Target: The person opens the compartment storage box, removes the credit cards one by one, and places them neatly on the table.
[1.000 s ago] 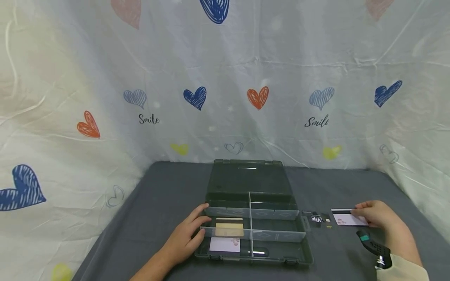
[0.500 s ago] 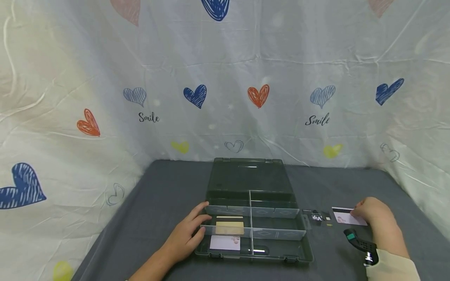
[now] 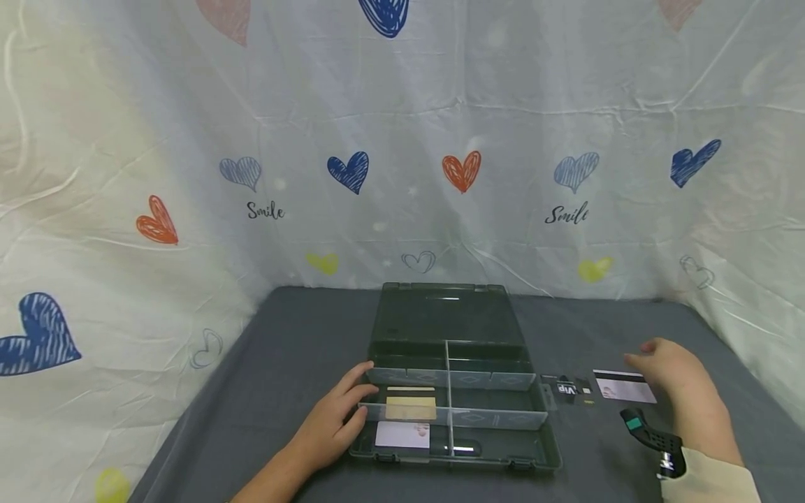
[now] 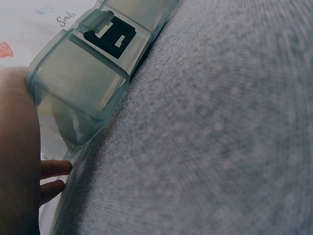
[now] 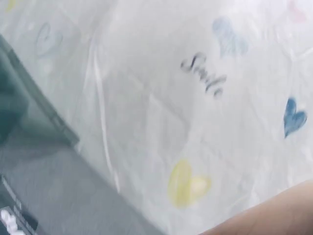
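A dark green translucent divided box lies with its lid folded back. My left hand rests along its left wall, fingers spread at the rim; the left wrist view shows the box's latched front beside that hand. My right hand hovers by the right end of a white card with a black stripe, its fingertips apart from it and nothing in them. To the left of that card lies a black VIP card, close to the box.
Inside the box are a gold card, a white card and a small dark item in the front row. Clear dividers separate the compartments. A printed curtain hangs behind the grey cloth.
My right hand has let go of the striped white card and risen slightly away from it. The card stays on the cloth. My left hand has kept its place on the box.
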{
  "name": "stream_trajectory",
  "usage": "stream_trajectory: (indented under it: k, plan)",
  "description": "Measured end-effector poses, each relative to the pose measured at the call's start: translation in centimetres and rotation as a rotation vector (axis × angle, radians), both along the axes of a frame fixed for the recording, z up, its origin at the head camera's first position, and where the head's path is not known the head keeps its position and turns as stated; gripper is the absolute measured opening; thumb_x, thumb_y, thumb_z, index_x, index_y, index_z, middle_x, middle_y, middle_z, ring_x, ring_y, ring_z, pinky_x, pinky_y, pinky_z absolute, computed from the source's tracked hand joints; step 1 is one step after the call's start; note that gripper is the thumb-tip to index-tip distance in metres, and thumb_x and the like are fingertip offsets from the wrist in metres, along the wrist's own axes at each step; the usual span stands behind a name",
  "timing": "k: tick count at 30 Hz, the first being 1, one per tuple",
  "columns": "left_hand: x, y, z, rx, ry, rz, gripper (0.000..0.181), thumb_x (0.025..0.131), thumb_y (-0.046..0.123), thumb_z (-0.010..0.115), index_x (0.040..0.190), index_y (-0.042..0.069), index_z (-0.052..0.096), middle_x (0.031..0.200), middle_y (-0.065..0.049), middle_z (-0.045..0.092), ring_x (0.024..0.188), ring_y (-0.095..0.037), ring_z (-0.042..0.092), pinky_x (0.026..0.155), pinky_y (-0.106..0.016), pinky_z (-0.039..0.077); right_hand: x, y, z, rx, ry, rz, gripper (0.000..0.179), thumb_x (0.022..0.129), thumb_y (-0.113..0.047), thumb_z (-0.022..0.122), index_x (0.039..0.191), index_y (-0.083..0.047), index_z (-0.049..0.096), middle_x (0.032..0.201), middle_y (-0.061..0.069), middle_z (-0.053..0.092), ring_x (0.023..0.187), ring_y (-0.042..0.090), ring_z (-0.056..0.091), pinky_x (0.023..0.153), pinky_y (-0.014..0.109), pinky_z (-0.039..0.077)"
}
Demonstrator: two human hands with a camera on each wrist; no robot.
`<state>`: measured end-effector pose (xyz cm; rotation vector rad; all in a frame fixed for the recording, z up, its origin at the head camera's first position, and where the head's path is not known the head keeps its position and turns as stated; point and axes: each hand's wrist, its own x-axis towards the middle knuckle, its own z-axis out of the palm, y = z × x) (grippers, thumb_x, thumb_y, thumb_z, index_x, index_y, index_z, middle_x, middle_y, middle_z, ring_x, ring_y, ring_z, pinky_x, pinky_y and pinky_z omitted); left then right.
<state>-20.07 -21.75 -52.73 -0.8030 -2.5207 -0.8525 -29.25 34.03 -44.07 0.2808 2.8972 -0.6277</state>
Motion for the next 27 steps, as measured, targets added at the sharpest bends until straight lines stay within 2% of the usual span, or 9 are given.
stream_trajectory:
  k: [4, 10, 14, 20, 27]
  plan:
    - [0.0, 0.0, 0.1, -0.011, 0.023, 0.012, 0.026, 0.099, 0.009, 0.062, 0.123, 0.012, 0.070, 0.157, -0.009, 0.044, 0.135, -0.024, 0.053, 0.093, -0.049, 0.053, 0.3, -1.0, 1.6, 0.012, 0.041, 0.033, 0.067, 0.099, -0.038, 0.061, 0.128, 0.021, 0.045, 0.122, 0.045, 0.050, 0.110, 0.061, 0.051, 0.088, 0.068, 0.045]
    - [-0.1, 0.0, 0.0, -0.011, 0.035, 0.017, 0.025, 0.097, 0.008, 0.064, 0.121, 0.012, 0.071, 0.155, -0.010, 0.046, 0.133, -0.026, 0.055, 0.090, -0.048, 0.054, 1.3, -3.0, 3.6, -0.003, 0.116, 0.188, 0.073, 0.102, -0.044, 0.058, 0.134, 0.020, 0.044, 0.122, 0.042, 0.056, 0.105, 0.057, 0.057, 0.080, 0.063, 0.049]
    - [0.1, 0.0, -0.2, -0.001, 0.034, 0.012, 0.025, 0.097, 0.007, 0.064, 0.122, 0.012, 0.070, 0.155, -0.011, 0.046, 0.132, -0.026, 0.056, 0.088, -0.047, 0.055, 2.2, -5.1, 4.6, -0.023, 0.153, 0.254, 0.074, 0.102, -0.047, 0.059, 0.137, 0.017, 0.047, 0.117, 0.036, 0.062, 0.102, 0.051, 0.062, 0.077, 0.059, 0.051]
    - [0.2, 0.0, -0.4, 0.009, 0.033, 0.005, 0.031, 0.097, 0.007, 0.063, 0.128, 0.012, 0.068, 0.155, -0.011, 0.046, 0.132, -0.026, 0.055, 0.089, -0.047, 0.055, 3.6, -7.6, 5.7, -0.032, 0.227, 0.324, 0.067, 0.101, -0.045, 0.063, 0.137, 0.010, 0.053, 0.113, 0.026, 0.067, 0.100, 0.043, 0.065, 0.074, 0.054, 0.052]
    - [0.0, 0.2, -0.2, 0.011, 0.035, 0.002, 0.045, 0.096, 0.005, 0.063, 0.141, 0.012, 0.060, 0.155, -0.011, 0.045, 0.135, -0.025, 0.053, 0.091, -0.049, 0.054, 5.6, -10.1, 7.1, -0.062, 0.263, 0.386, 0.063, 0.099, -0.047, 0.066, 0.139, 0.002, 0.057, 0.118, 0.017, 0.066, 0.105, 0.036, 0.064, 0.079, 0.052, 0.052]
